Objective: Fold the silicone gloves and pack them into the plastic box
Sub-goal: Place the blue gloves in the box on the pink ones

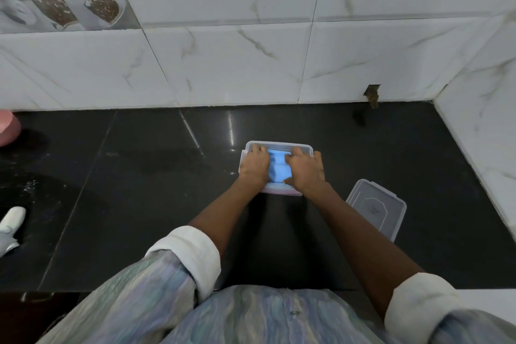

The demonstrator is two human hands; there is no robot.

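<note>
Blue gloves (pixel 276 167) lie folded inside the box (pixel 279 144), and your two hands press down on them: your left hand (pixel 254 166) covers their left side, your right hand (pixel 305 170) their right, each grip narrow with fingers curled onto the silicone. That clear box sits on the black table (pixel 139 176), near the tiled wall (pixel 251 64). Its lid (pixel 377 207) lies just right of your right forearm
</note>
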